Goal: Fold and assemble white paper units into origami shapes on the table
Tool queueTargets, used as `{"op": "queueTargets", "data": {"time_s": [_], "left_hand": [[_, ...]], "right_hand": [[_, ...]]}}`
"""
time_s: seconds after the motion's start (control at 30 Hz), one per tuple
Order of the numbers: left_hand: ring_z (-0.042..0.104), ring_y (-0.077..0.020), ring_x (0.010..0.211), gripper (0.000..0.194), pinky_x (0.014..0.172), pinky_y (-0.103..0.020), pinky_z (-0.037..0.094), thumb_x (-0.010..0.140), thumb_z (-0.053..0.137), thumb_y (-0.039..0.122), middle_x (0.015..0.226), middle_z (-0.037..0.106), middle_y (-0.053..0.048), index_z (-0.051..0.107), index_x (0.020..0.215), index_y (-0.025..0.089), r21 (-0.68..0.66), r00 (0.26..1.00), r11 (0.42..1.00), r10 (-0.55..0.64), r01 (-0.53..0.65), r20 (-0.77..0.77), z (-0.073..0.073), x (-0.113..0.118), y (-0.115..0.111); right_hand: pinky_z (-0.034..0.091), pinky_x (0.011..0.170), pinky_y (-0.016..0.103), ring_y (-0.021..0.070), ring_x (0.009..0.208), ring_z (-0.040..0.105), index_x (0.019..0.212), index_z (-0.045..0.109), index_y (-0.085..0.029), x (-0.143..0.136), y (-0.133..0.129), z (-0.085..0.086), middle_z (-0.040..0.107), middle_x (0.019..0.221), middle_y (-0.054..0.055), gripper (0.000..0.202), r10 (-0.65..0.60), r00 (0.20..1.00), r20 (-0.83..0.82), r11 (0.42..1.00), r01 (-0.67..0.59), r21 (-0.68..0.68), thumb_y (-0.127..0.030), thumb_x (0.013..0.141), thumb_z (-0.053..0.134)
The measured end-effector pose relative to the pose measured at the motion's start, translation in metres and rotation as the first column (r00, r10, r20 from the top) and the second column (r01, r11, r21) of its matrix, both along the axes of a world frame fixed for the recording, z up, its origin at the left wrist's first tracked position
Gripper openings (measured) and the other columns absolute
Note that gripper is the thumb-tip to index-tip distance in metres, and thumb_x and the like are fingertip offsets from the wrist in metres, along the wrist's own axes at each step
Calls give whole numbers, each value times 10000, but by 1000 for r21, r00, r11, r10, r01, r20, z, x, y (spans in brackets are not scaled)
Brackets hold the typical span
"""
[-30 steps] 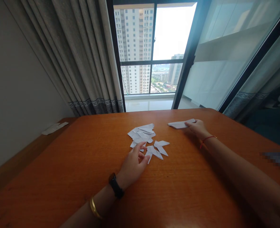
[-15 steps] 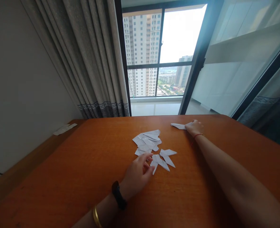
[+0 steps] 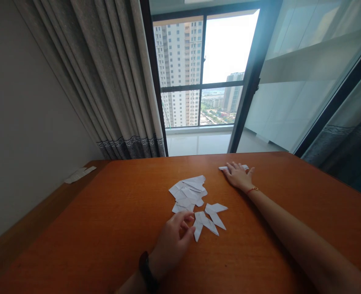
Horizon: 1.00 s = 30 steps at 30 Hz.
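My right hand lies flat with its fingers spread on a folded white paper piece near the table's far edge, covering most of it. My left hand rests lower down with its fingers curved and apart, and nothing shows between thumb and fingers. Just right of its fingertips is a V-shaped folded paper. A second V-shaped folded paper lies beside that one. Behind the left hand, several folded white papers overlap in a loose pile.
The brown wooden table spans the foreground. Some paper strips lie on a ledge at the left, by the wall. Past the far edge are a grey curtain and a dark-framed sliding door.
My right hand has gone from grasping the far paper's end to lying flat on it, moving left. My left hand stays beside the papers. The view has tilted slightly upward.
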State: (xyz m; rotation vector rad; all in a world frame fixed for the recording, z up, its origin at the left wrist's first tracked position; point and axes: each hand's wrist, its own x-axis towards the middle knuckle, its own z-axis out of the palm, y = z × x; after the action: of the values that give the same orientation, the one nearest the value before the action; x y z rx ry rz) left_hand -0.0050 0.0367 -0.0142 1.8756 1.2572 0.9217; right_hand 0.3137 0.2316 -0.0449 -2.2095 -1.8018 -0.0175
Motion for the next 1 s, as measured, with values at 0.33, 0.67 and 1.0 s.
{"op": "queueTargets", "data": {"time_s": [0.33,0.67,1.0], "left_hand": [[633,-185,856,255,790,-308,496,871,568,232,978,685,-60,625,1118,204,1,1000,1000,6,-6,-11,-1,-2,2],[622,-212,911,148,822,-322,480,881,552,233,986,674,-57,654,985,208,57,993,997,-43,50,-114,-2,-3,2],[608,-202,890,140,826,-314,468,903,525,237,965,668,-52,654,947,208,128,988,989,-57,76,-142,6,-2,4]], "right_hand": [[89,1057,698,381,1425,137,1452,392,-197,-16,-5,22,286,1546,145,586,-17,999,-36,1000,16,-23,-496,959,282],[398,866,393,296,1008,523,1031,664,-220,-97,-141,39,604,1086,103,484,442,870,-219,886,-461,-41,-579,708,698],[387,752,335,243,878,542,853,630,-202,-95,-148,35,656,913,40,299,376,853,-363,917,-398,16,-339,648,799]]}}
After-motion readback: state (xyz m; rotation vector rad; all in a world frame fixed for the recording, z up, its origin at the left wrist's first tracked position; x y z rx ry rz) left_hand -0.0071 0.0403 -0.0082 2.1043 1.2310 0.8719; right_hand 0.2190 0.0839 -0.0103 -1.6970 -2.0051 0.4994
